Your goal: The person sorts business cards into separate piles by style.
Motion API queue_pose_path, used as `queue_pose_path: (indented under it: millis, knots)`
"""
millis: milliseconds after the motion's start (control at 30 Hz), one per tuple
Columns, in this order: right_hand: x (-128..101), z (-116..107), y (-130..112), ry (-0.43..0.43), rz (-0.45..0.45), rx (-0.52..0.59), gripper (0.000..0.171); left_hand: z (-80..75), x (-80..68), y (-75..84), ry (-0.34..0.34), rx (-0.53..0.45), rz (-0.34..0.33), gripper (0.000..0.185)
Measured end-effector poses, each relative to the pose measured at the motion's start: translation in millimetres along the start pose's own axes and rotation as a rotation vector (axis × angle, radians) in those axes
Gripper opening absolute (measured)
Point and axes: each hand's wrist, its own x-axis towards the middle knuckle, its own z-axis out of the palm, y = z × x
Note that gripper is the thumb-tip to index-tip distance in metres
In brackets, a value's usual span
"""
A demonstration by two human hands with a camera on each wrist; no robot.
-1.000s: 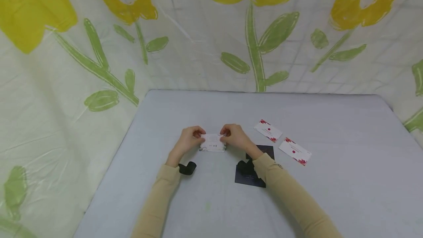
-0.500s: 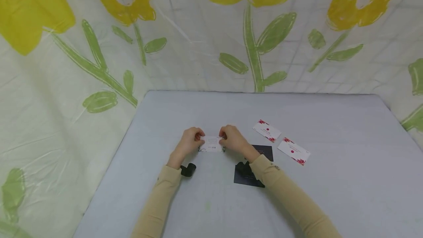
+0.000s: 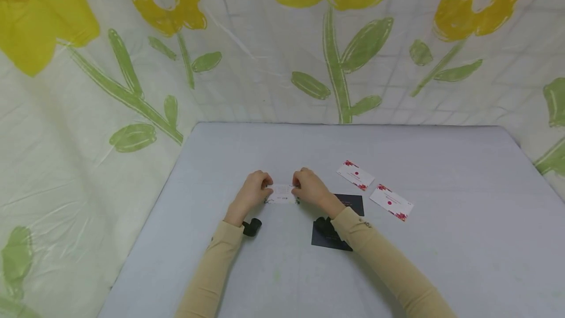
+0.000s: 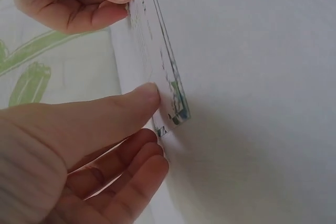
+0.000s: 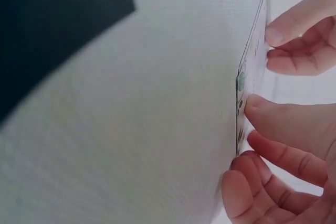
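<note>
A makeshift recording corner: a plain grey bench (image 3: 441,269) stands against a plastic sheet (image 3: 265,63) printed with yellow flowers, hung as a backdrop behind it.

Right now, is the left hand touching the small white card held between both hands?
Touching. The left wrist view shows the left hand with its thumb pressed on the white card and fingers curled behind it.

No print can be read: the lines on the held card (image 3: 281,194) and the two red-flowered cards (image 3: 355,175) are too small.
</note>
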Motion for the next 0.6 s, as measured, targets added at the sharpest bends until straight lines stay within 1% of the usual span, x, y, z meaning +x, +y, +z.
queue_pose_path:
  millis: [67, 167, 267, 333, 400, 433, 500, 600]
  knots:
    - [-1, -2, 0, -0.002, -0.004, 0.007, 0.006, -0.2, -1.1, 1.2, -0.004, 0.01, -0.01, 0.013]
    - [-4, -12, 1, 0.034, -0.027, 0.037, 0.007, -1.3, -2.7, 3.7, 0.006, 0.029, 0.0, 0.012]
    - [-7, -32, 9, 0.119, -0.105, 0.087, 0.013, -3.4, -2.4, 11.1, 0.025, 0.027, 0.022, 0.014]
    - [-11, -49, 17, 0.184, -0.168, 0.11, 0.013, -4.2, -0.5, 19.3, 0.039, 0.006, 0.055, 0.016]
    - [-17, -66, 26, 0.222, -0.224, 0.126, 0.013, -3.8, 1.7, 30.7, 0.037, -0.03, 0.096, 0.019]
    - [-21, -74, 30, 0.229, -0.235, 0.131, 0.013, -2.6, 2.8, 36.6, 0.032, -0.05, 0.122, 0.02]
    - [-30, -86, 39, 0.225, -0.246, 0.131, 0.014, 2.5, 4.7, 49.2, 0.013, -0.08, 0.172, 0.022]
    - [-47, -96, 53, 0.177, -0.228, 0.109, 0.016, 14.6, 6.4, 68.5, -0.041, -0.098, 0.236, 0.024]
